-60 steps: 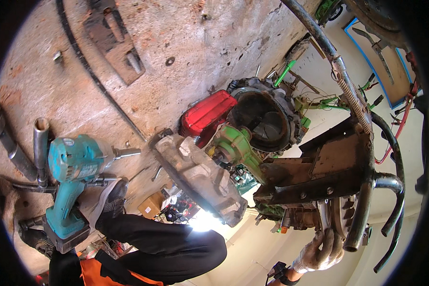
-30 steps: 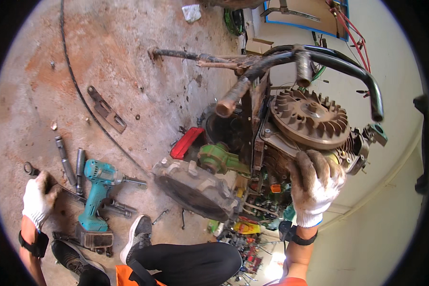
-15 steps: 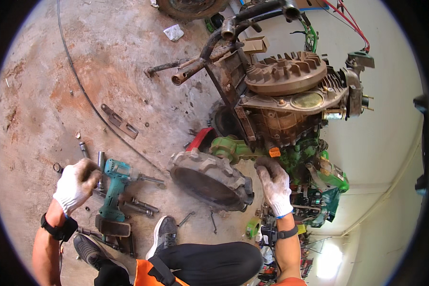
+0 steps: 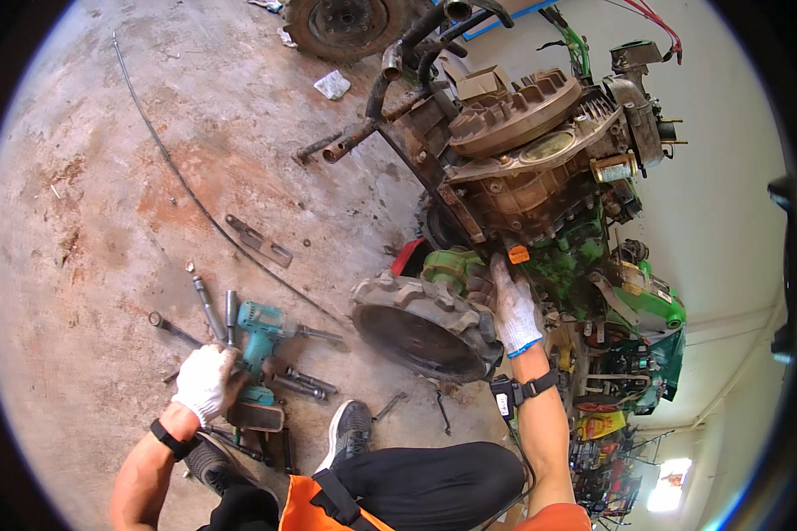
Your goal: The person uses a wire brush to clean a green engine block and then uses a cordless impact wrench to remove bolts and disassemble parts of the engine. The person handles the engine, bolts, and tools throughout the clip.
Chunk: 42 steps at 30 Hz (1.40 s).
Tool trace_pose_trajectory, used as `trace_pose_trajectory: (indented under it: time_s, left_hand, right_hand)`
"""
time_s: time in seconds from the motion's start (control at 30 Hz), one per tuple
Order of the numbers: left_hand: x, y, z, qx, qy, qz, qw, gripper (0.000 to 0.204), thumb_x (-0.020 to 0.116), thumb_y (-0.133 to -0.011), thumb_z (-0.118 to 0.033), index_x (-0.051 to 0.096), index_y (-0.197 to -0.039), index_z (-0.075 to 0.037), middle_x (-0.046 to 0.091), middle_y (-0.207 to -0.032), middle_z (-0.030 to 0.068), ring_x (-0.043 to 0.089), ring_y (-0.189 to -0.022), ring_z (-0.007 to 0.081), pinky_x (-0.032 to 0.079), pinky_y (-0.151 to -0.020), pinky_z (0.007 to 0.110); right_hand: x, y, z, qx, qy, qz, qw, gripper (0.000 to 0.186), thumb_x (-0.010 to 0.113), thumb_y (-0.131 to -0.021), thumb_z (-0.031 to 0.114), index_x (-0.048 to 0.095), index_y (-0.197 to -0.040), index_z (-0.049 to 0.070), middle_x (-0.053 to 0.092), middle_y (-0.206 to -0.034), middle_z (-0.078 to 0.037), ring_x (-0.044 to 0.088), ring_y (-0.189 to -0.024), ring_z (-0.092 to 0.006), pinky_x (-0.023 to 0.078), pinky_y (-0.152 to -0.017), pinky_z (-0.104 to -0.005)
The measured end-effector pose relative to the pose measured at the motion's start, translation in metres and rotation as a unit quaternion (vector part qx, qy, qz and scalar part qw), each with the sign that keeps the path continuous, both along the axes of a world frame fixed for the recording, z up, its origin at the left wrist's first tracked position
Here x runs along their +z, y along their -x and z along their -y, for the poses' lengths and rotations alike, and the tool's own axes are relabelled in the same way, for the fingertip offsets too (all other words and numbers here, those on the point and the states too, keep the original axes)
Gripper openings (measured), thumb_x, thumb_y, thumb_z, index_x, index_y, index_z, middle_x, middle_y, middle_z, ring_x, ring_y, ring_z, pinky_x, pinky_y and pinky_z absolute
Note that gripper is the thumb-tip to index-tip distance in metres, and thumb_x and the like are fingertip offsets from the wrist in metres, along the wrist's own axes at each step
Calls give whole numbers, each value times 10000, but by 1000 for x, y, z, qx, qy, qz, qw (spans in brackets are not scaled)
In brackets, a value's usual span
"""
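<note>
Currently, taking twelve as the top of your view, your gloved left hand (image 4: 205, 385) is at eight o'clock, bent over the handle of a teal power driver (image 4: 261, 320) that lies on the floor. Your gloved right hand (image 4: 515, 319) is at four o'clock, reaching up under the engine (image 4: 500, 199), just beside its orange cap (image 4: 518, 255). The left hand's back hides its grip and shadow hides the right fingertips, so whether either is closed on anything can't be told.

The step in hand looks like reaching for the driver while the right hand feels for or steadies the machine; lifting the tool would call for a full wrap around its handle.

From your left hand, long metal sockets (image 4: 305, 383) lie at three o'clock and a ring-ended wrench (image 4: 157, 320) at eleven. From your right hand, a lugged wheel (image 4: 421, 327) stands at nine. Farther out, a finned flywheel (image 4: 514, 124) tops the engine at twelve.
</note>
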<state>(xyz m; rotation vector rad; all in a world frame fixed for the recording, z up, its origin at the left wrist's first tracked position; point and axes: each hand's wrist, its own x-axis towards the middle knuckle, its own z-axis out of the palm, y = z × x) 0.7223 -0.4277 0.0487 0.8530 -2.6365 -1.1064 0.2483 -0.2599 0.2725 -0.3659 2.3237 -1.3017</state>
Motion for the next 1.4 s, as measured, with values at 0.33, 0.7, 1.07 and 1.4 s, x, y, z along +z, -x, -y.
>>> trace_pose_trajectory:
  time_s: [0.33, 0.7, 1.07, 1.4]
  left_hand:
    - [10, 25, -12, -7, -60, 34, 998, 549, 830, -878, -455, 658, -1196, -41, 675, -1053, 259, 702, -937, 472, 578, -821, 567]
    - [11, 37, 0, -5, -205, 152, 967, 917, 813, -875, -473, 404, -1584, -60, 701, -1332, 317, 706, -1202, 488, 577, -1015, 504]
    - [-2, 45, 4, -3, -199, 178, 964, 980, 848, -836, -539, 481, -1567, 1, 703, -1356, 317, 697, -1264, 448, 564, -1064, 476]
    - [14, 59, 11, -34, -193, 244, 950, 845, 829, -832, -574, 575, -1350, 43, 738, -1192, 343, 737, -1120, 483, 598, -964, 514]
  right_hand:
    - [10, -12, 31, 22, 75, 151, 985, 455, 710, -1084, 372, 584, -1384, 54, 745, -1186, -151, 753, -871, -259, 594, -664, -385]
    - [-16, 22, 26, 53, 261, 387, 883, 302, 584, -1142, 226, 564, -1414, 97, 724, -1247, -177, 751, -1025, -342, 647, -811, -478]
    - [-36, 28, 31, 23, 313, 457, 832, 256, 553, -1149, 250, 524, -1340, 82, 686, -1229, -256, 721, -978, -353, 653, -787, -465]
    - [-27, 12, 43, -15, 326, 497, 804, 296, 547, -1157, 310, 606, -1293, 54, 733, -1190, -194, 738, -939, -327, 677, -704, -402]
